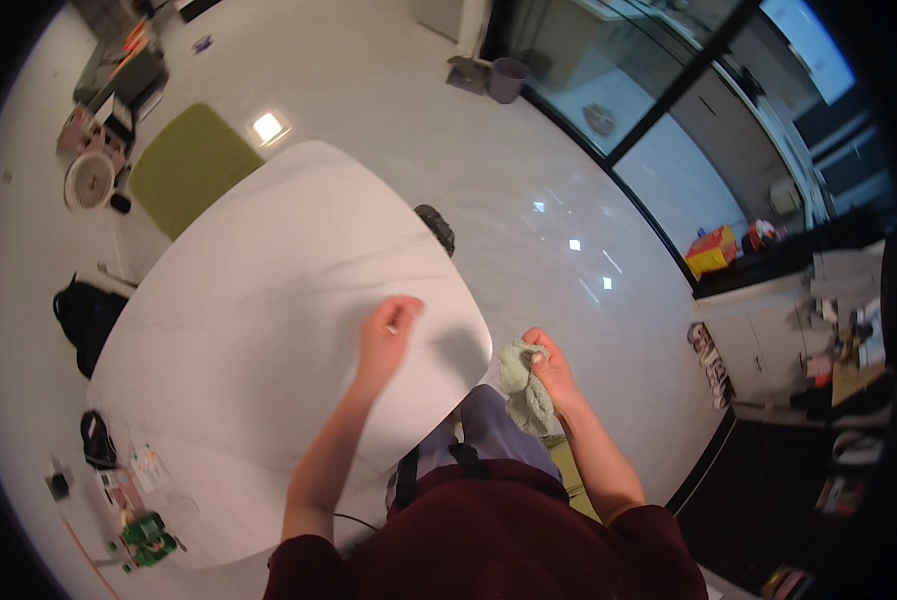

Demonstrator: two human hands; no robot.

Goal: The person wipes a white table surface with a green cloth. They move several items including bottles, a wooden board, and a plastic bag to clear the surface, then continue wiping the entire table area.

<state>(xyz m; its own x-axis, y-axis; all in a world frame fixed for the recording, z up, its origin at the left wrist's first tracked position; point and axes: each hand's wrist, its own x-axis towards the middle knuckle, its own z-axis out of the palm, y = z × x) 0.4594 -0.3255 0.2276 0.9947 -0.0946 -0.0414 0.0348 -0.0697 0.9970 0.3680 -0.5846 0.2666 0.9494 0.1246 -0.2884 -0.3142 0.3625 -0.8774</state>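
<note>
A light green fluffy cloth (525, 386) hangs bunched from my right hand (557, 371), which grips its upper part just off the table's right corner. Over the white marble-patterned table (268, 315), my left hand (385, 341) is raised with its fingers curled. A small pale spot shows at those fingers; blur hides whether it is a held object. Shadows fall on the tabletop below and beside my left hand.
Green bottles (148, 538) and papers (148, 466) lie at the table's left edge. A green-topped seat (193, 169) stands beyond the table, near a white-fronted fan (89, 182). Black-framed glass doors (647, 124) and a grey bin (508, 79) are farther right.
</note>
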